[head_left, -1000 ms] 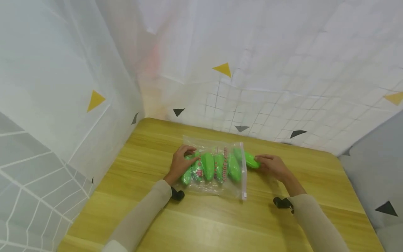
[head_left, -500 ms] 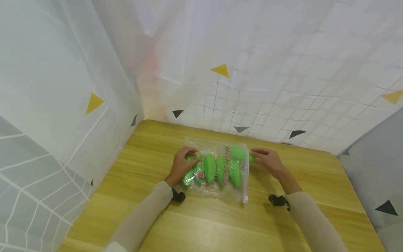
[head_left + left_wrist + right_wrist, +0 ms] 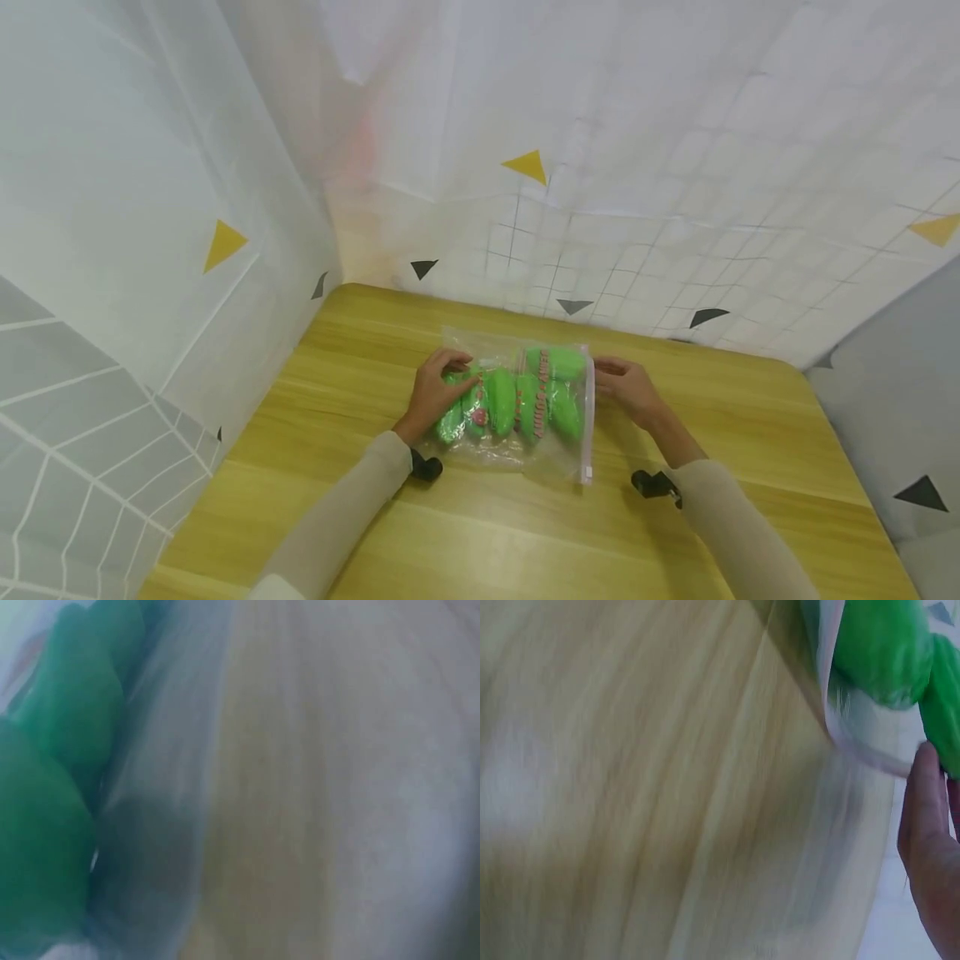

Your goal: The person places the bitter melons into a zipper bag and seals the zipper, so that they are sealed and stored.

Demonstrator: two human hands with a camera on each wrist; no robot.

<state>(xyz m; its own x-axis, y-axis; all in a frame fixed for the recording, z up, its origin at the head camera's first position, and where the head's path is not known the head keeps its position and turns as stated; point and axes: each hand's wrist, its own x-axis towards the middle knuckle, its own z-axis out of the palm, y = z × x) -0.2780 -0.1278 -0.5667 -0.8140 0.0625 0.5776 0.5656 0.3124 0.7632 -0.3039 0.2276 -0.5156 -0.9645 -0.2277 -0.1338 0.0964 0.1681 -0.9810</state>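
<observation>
A clear plastic zip bag (image 3: 551, 467) with red lettering lies flat on the table, its open zip edge facing right. Inside it several bright green, cucumber-shaped pieces (image 3: 501, 402) lie side by side, and one more green piece (image 3: 566, 364) lies crosswise near the mouth. My left hand (image 3: 435, 392) grips the bag's closed left end, thumb and fingers over the leftmost piece. At the zip edge my right hand (image 3: 630, 392) has its fingertips against the end of the crosswise piece; in the right wrist view its fingers (image 3: 928, 795) look straight.
The wooden table (image 3: 480, 533) ends at a white sheet wall (image 3: 637, 183) with grid lines and triangles behind, and another sheet (image 3: 150, 167) on the left. A black wrist device (image 3: 426, 467) sits at the left cuff, another black device (image 3: 654, 483) at the right.
The crosswise green piece has slid leftward through the bag's mouth and is now inside. My right hand has followed it left to the zip edge; the left hand stays at the closed end.
</observation>
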